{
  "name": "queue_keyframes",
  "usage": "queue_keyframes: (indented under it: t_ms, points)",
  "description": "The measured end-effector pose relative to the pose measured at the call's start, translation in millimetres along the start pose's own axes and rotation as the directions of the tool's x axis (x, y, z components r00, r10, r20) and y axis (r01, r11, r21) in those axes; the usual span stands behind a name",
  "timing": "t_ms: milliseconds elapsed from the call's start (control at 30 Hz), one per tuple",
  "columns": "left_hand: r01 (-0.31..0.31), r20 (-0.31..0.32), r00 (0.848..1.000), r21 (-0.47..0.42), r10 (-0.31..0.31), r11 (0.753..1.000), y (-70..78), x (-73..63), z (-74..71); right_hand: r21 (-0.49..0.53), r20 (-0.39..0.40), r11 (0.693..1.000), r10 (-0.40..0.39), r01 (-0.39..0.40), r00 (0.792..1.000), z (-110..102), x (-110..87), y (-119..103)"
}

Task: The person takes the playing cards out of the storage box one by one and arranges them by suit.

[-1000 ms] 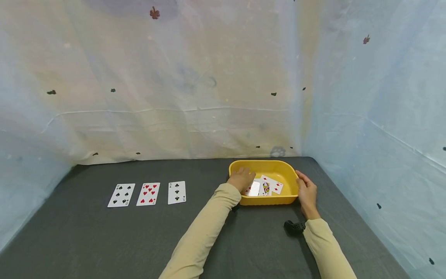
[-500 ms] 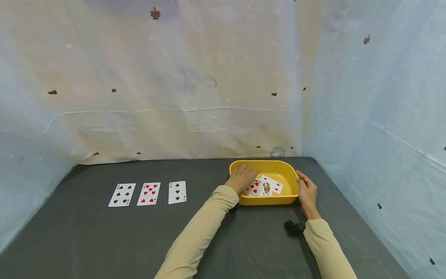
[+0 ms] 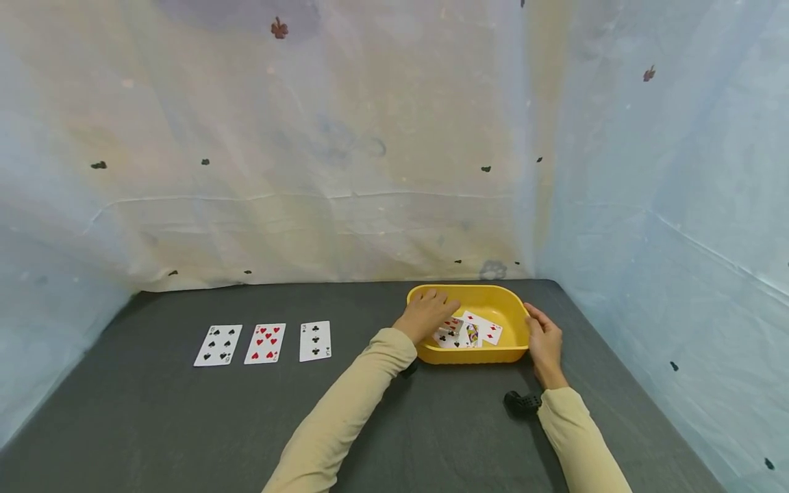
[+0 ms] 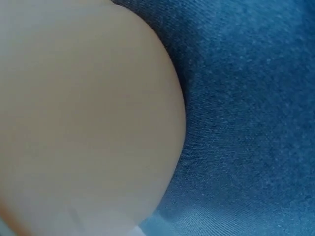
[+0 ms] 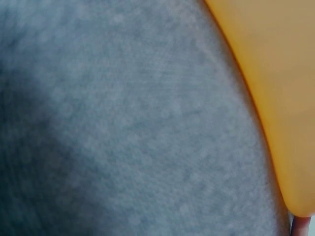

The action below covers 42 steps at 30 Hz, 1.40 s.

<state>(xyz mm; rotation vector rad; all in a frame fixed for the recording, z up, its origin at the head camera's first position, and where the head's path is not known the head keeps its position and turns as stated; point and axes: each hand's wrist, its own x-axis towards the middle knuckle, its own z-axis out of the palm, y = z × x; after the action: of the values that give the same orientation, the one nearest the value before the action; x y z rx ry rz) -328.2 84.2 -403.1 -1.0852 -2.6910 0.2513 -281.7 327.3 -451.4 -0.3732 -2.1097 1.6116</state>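
Note:
In the head view a yellow tray (image 3: 493, 294) stands at the back right of the dark cloth. My left hand (image 3: 427, 313) reaches over its left rim, pinching a tilted playing card with red marks (image 3: 454, 324). Beneath it lie a card with black clubs (image 3: 441, 339), a face card (image 3: 472, 335) and a diamonds card (image 3: 490, 331). The right hand (image 3: 544, 342) grips the tray's right end, thumb and fingers at the rim. The left wrist view is mostly filled by skin (image 4: 88, 118); the right wrist view catches the yellow tray's side (image 5: 280, 98).
Three face-up playing cards lie in a row on the left: a spades card (image 3: 218, 345), a hearts card (image 3: 265, 344) and a clubs card (image 3: 315, 341). A pale sheet (image 3: 345, 233) hangs behind the table (image 3: 203, 424), and another (image 3: 678, 274) runs along the right.
The left hand has drawn slightly left and up with the red card, which now tilts and uncovers the clubs card beneath. The right hand stays on the tray; the three cards in the row lie still.

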Motion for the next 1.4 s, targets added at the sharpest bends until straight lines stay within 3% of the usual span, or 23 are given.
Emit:
queue_keyframes:
  t_ms: [367,500,667,867,1033,1200,1300,1400]
  points:
    - [0.039,-0.07,0.997,-0.043,-0.042,0.998,-1.7,-3.7,-6.2,0.004,0.002,1.0,0.007,-0.007,1.0,-1,-0.5,-1]
    - [0.055,-0.081,0.995,-0.128,-0.065,0.99,-4.6,-6.6,-12.5,-0.003,0.004,1.0,0.01,-0.01,1.0,-1,0.6,-1]
    - [0.08,-0.09,0.99,-0.265,-0.107,0.961,-10.9,-12.6,-19.1,-0.011,0.008,1.0,0.003,-0.003,1.0,-1,1.2,-1]
    - [0.05,-0.17,0.977,-0.4,-0.127,0.915,-20.5,-19.3,-23.1,-0.001,0.009,1.0,-0.007,0.007,1.0,-1,0.6,1]
    - [0.037,-0.187,0.969,-0.537,-0.162,0.843,-28.9,-24.5,-26.9,0.004,0.019,1.0,-0.008,0.008,1.0,-2,-0.1,2]
    - [-0.012,-0.228,0.951,-0.7,-0.207,0.714,-39.1,-31.9,-30.6,0.004,0.014,1.0,-0.014,0.014,1.0,-3,-0.6,1]
    - [-0.047,-0.26,0.935,-0.762,-0.239,0.646,-44.9,-37.4,-31.9,0.003,0.011,1.0,-0.017,0.017,1.0,-4,-0.7,0]
    - [-0.051,-0.254,0.929,-0.808,-0.269,0.587,-49.0,-44.9,-32.8,0.0,0.015,1.0,-0.007,0.007,1.0,-3,-1.4,0]
